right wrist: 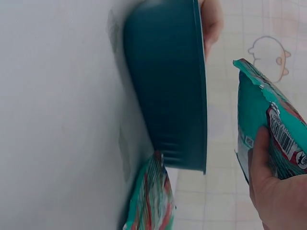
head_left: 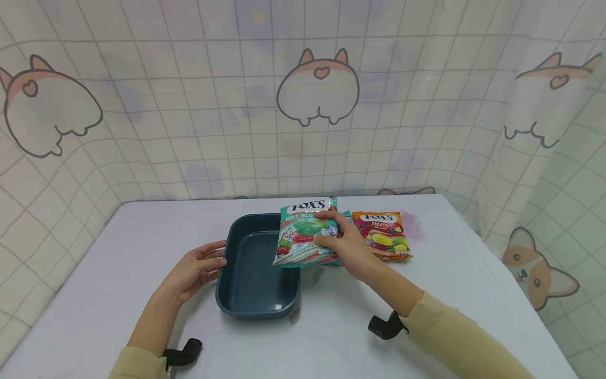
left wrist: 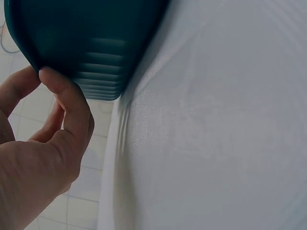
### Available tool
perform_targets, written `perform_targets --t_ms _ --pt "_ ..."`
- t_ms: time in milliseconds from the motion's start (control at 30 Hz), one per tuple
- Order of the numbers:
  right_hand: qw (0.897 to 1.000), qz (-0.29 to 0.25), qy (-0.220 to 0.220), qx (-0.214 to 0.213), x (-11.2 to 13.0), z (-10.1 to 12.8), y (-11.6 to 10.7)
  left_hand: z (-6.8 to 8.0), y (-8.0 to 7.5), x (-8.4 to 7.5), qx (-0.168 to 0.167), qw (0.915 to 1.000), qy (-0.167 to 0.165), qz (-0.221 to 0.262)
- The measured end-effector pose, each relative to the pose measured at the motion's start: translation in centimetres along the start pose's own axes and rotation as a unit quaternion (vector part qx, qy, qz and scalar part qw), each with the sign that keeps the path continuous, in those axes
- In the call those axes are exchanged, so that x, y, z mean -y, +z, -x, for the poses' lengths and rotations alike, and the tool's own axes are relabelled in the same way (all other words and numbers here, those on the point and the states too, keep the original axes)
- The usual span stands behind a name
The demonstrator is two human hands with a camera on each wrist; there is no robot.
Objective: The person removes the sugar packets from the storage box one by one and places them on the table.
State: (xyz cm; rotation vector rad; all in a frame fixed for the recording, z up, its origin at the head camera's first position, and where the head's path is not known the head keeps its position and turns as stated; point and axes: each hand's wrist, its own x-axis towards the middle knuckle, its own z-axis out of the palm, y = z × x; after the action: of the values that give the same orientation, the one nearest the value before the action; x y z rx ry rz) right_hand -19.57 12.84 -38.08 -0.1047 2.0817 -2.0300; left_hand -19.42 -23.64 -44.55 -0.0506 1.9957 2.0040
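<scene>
A dark teal rectangular tub (head_left: 258, 263) stands on the white table. At its left rim is my left hand (head_left: 199, 268); in the left wrist view its thumb and forefinger pinch the rim of the tub (left wrist: 62, 38). My right hand (head_left: 350, 247) grips a green Fox's mint candy bag (head_left: 303, 231) by its right side, raised above the tub's right edge. The right wrist view shows the held bag (right wrist: 252, 105) apart from the tub. A second green candy bag (right wrist: 153, 196) lies on the table beside the tub, mostly hidden by my hand in the head view.
An orange-and-red Fox's fruit candy bag (head_left: 381, 235) lies right of the green one. Behind the table (head_left: 118, 263) hangs a checked curtain (head_left: 189, 105) with corgi drawings. A black strap piece (head_left: 385, 326) sticks out at my right wrist.
</scene>
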Motion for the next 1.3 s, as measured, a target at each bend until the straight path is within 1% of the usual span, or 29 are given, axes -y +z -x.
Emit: perform_targets --t_ms 133,300,567,800,900,1100,1300 --pt "1.0 0.011 0.002 -0.003 0.0 0.1 -1.1 0.0 0.0 0.0 -0.002 1.0 0.0 -0.004" --pt "1.0 0.027 -0.006 -0.007 0.0 0.4 -2.5 0.0 0.1 0.0 -0.004 1.0 -0.002 0.004" --pt "1.0 -0.001 -0.007 -0.012 -0.4 0.7 -4.8 0.0 0.0 0.0 0.004 1.0 0.0 0.009" --pt "1.0 -0.029 -0.007 -0.004 -0.8 0.9 -6.7 0.0 -0.1 0.1 0.0 0.9999 -0.005 0.011" --pt "0.999 -0.039 -0.007 0.001 -0.9 1.0 -7.7 0.1 -0.1 0.1 0.004 0.9999 -0.002 0.014" --pt "0.999 -0.042 -0.004 -0.003 -1.5 0.7 -10.0 0.2 -0.1 0.0 0.011 0.9998 0.003 0.019" --pt "1.0 -0.019 -0.008 -0.022 -2.0 0.6 -12.2 0.1 -0.1 0.0 0.01 0.9998 0.002 0.019"
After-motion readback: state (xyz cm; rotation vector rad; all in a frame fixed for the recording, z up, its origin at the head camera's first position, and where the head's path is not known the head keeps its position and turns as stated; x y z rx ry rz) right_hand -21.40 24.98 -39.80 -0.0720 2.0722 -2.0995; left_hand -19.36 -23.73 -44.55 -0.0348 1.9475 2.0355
